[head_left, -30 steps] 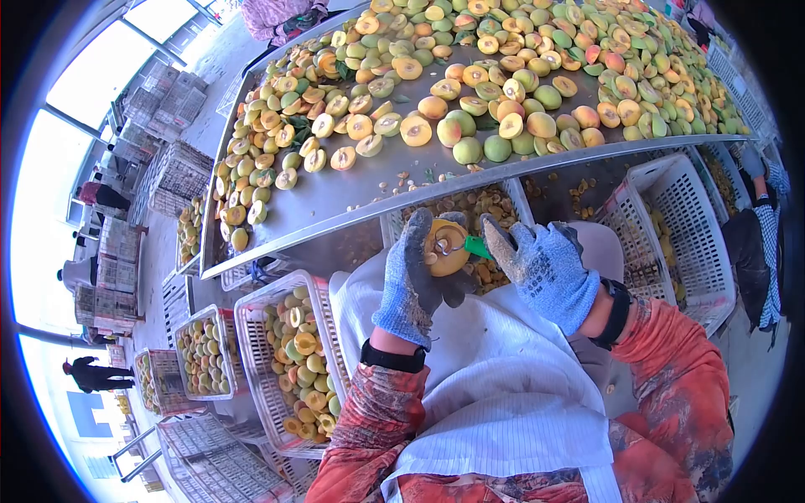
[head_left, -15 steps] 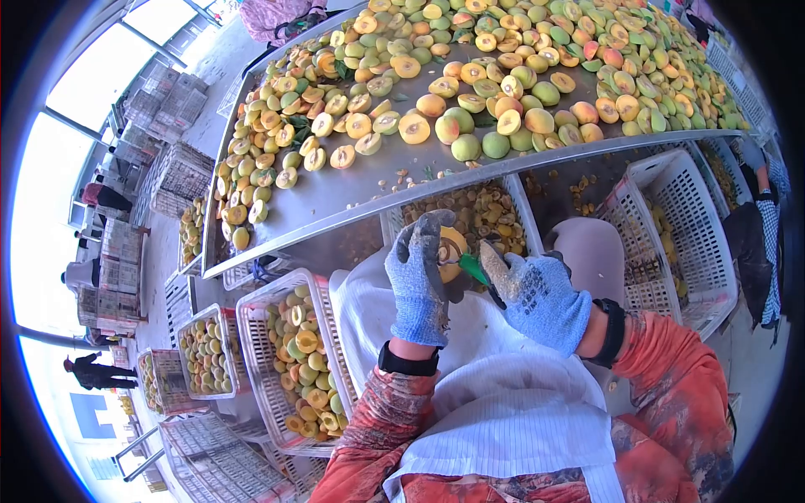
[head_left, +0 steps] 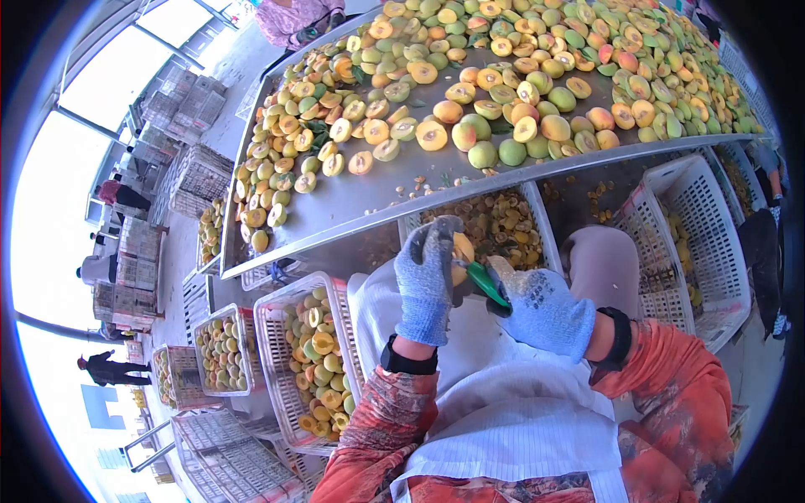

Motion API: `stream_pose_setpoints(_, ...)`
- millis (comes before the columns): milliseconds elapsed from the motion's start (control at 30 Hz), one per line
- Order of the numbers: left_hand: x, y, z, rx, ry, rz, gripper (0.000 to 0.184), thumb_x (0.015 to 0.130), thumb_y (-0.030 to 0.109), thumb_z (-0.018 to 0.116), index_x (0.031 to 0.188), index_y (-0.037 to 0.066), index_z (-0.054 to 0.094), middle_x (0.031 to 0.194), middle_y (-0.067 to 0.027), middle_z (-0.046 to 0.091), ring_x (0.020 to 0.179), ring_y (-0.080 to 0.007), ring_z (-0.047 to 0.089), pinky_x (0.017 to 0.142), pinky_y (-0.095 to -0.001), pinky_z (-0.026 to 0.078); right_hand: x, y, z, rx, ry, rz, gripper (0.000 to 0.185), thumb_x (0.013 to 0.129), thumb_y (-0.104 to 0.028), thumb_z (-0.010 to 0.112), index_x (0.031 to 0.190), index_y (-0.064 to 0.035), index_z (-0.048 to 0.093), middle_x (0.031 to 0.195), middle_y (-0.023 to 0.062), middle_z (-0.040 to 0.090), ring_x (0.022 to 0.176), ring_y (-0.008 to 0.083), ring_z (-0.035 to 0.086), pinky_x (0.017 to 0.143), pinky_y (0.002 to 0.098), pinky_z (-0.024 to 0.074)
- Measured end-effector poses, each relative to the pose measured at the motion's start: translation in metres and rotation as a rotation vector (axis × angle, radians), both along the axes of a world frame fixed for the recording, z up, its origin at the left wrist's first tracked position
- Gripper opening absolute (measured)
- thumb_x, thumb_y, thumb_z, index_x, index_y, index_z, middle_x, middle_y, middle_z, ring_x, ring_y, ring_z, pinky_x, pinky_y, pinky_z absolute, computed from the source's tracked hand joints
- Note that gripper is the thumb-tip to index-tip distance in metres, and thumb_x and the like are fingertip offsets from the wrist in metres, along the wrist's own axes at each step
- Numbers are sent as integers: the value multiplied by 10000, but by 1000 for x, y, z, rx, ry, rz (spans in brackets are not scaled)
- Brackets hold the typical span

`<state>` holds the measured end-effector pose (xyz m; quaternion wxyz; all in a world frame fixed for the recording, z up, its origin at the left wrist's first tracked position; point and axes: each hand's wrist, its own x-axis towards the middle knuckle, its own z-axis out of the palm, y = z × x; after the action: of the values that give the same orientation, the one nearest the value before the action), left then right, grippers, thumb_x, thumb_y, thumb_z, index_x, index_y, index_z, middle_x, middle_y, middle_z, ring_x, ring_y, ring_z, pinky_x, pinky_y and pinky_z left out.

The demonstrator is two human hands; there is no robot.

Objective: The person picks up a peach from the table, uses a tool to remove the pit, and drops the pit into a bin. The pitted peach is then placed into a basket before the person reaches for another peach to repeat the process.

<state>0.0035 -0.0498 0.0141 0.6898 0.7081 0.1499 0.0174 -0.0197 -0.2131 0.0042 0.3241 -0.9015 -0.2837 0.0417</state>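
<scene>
My left hand [head_left: 427, 277], in a blue knit glove with a dark, dirty palm, grips a yellow peach half [head_left: 462, 247] between thumb and fingers. The fruit is turned nearly edge-on, so most of its cut face is hidden. My right hand [head_left: 543, 306], gloved the same way, is wrapped round the green handle of a pitting tool [head_left: 485, 283]. The tool's tip is against or just beside the fruit; its metal end cannot be made out. Below both hands, a crate [head_left: 545, 228] holds pits and scraps.
Halved peaches cover much of the metal table [head_left: 352, 201] in front. A white crate of peach halves [head_left: 267, 335] stands at my left, with another crate [head_left: 232, 391] beyond it. On my right is a tall white crate [head_left: 723, 251]. A person in pink [head_left: 293, 18] is across the table.
The peach half has turned from showing its cut face, with a metal loop in it, to nearly edge-on. The green handle has tilted more steeply. The whole view has shifted slightly.
</scene>
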Motion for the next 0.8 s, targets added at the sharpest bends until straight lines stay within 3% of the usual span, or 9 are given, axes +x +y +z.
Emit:
stream_pose_setpoints(67,2,3,-9,-35,-196,-16,219,882,120,554,1046,-18,598,968,-81,643,854,-122,589,769,-260,477,4,2,-2,56,74,-7,487,735,-256,656,1102,7,473,699,196,604,605,342,612,557,416,496)
stream_pose_setpoints(133,9,6,-25,118,-332,43,241,845,68,587,1063,-35,583,973,-100,650,924,-127,586,825,-270,465,10,8,39,367,828,-76,459,719,-144,699,1069,6,443,696,132,585,491,201,604,405,309,457)
stream_pose_setpoints(233,21,9,-34,261,-269,38,249,821,96,612,1048,-7,598,942,-83,661,869,-137,609,805,-266,472,19,13,24,675,1146,-52,423,711,-71,678,1060,-5,446,685,66,519,411,126,495,334,252,415)
stream_pose_setpoints(433,40,22,-36,-233,-92,-71,214,806,117,611,992,13,633,879,-92,665,780,-151,612,738,-272,479,27,19,1,522,782,1,387,704,-21,640,1041,-5,452,742,82,533,463,123,525,339,253,419)
stream_pose_setpoints(533,55,28,-20,176,-48,-281,228,809,195,606,967,37,651,825,-119,665,757,-225,635,714,-313,484,26,19,16,639,1007,-42,385,707,-8,635,1042,-10,446,749,76,539,465,122,522,343,248,415)
stream_pose_setpoints(633,50,10,-6,523,-41,-88,243,808,234,613,960,49,650,846,-145,654,794,-302,628,708,-336,482,31,21,14,452,618,-3,402,708,0,636,1055,-18,434,797,77,548,451,121,505,348,241,415)
stream_pose_setpoints(667,46,7,-5,524,-40,-89,243,808,234,613,960,49,650,846,-145,654,794,-302,628,708,-336,482,29,21,13,580,771,-13,412,711,-7,640,1064,-20,429,798,78,549,450,121,506,348,240,415)
stream_pose_setpoints(733,40,-1,-5,647,-574,124,220,833,217,603,965,51,664,808,-147,654,702,-190,625,690,-301,486,28,19,16,704,929,-28,421,714,-14,644,1074,-21,425,800,79,551,448,121,507,347,239,414)
stream_pose_setpoints(800,45,5,4,546,-347,-3,208,833,210,592,936,44,662,821,-143,656,747,-236,629,704,-313,486,26,17,28,769,1074,-28,422,721,-18,645,1082,-25,426,798,88,551,446,128,514,354,244,417)
